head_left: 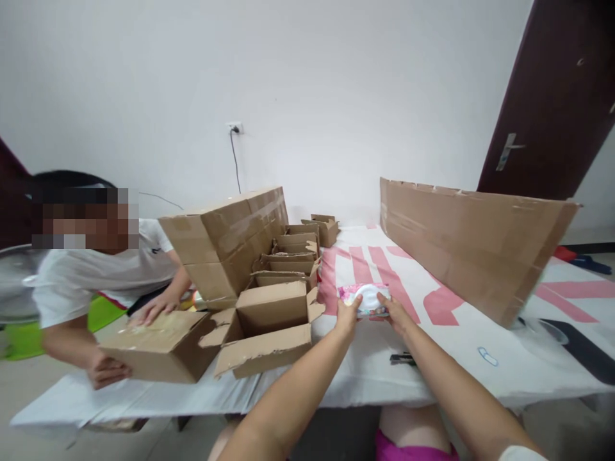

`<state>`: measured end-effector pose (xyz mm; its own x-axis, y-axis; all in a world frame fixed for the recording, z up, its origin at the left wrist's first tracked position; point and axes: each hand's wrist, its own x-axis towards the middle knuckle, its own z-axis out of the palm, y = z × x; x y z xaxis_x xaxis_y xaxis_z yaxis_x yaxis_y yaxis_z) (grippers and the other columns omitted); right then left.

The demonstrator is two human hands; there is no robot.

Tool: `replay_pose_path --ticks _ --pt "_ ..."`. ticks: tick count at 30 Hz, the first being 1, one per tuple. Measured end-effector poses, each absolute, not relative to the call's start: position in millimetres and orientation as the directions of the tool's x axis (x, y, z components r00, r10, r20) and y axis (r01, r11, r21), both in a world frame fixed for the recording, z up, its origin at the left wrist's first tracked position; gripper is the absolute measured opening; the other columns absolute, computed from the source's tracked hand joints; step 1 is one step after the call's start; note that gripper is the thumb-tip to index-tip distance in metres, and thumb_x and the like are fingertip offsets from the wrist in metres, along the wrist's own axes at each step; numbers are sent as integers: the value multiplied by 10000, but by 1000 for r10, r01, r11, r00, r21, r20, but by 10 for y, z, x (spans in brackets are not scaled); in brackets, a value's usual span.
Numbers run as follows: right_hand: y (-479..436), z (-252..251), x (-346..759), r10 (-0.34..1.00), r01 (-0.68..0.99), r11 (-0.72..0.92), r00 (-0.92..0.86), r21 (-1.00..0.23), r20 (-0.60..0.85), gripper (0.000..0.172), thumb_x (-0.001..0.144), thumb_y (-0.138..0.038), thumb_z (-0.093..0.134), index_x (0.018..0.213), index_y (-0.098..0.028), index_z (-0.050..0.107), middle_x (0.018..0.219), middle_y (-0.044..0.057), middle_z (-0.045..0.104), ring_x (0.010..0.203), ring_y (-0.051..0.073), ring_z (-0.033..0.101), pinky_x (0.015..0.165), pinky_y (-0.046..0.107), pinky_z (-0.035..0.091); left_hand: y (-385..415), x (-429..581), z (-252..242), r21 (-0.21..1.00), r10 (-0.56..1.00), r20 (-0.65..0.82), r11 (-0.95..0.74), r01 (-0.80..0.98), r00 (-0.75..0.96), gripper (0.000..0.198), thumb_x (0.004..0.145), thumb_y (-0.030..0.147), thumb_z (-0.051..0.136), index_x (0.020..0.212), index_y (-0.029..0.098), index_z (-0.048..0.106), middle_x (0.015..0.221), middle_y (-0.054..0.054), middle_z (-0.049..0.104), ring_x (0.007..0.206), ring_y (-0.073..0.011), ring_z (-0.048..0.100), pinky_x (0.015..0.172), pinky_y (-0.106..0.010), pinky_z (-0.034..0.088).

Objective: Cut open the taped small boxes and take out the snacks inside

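Note:
A pack of wet wipes (369, 298), pink and white with a white oval lid, lies between my two hands over the table. My left hand (349, 312) grips its left end, thumb on top. At the right end my right hand (393, 312) is closed on the same pack. Just left of it stands an open cardboard box (273, 320) with its flaps spread outward. Behind that box, a row of open cardboard boxes (288, 266) runs toward the wall. A small dark object (402, 359) lies on the cloth below my right hand.
At the left, a co-worker (110, 275) has both hands on a closed carton (158, 339). Stacked cartons (230, 240) rise behind the open boxes. A tall cardboard panel (471, 243) stands on the right of the cloth-covered table (446, 365), near a dark flat object (583, 349).

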<state>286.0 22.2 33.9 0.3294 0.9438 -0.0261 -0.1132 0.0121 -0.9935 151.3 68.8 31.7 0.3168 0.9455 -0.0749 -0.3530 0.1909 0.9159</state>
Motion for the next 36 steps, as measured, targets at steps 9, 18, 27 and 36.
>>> replay_pose_path --ticks 9,18,27,36 --pt "-463 100 2550 953 -170 30 303 -985 -23 724 583 -495 805 1167 -221 477 1048 91 692 873 285 697 677 401 594 5 877 -123 950 930 55 64 -306 364 792 605 581 785 1246 225 487 1286 -158 595 1209 -339 561 1006 -432 462" --pt "-680 -292 2008 994 -190 97 -29 -977 104 834 458 -473 893 1163 -203 538 1028 79 697 889 280 654 766 393 525 -397 -102 -721 992 961 126 -120 -39 245 791 695 573 701 1311 138 462 1247 -167 614 1158 -335 584 1006 -447 461" --pt "-614 -668 1761 977 -181 200 -37 -963 210 925 471 -592 853 1238 -231 483 1179 123 616 1080 336 591 906 431 470 -116 -621 -199 988 973 2 -37 152 229 711 813 731 366 1059 147 686 1172 -148 686 1255 -297 531 1117 -450 345" --pt "-602 -689 1797 953 -127 245 -149 -961 263 925 549 -571 826 1302 -239 403 1194 121 591 1075 317 587 908 415 456 330 -995 -249 797 978 172 -70 599 -114 444 734 586 468 697 195 677 756 -122 753 783 -331 708 681 -404 546"
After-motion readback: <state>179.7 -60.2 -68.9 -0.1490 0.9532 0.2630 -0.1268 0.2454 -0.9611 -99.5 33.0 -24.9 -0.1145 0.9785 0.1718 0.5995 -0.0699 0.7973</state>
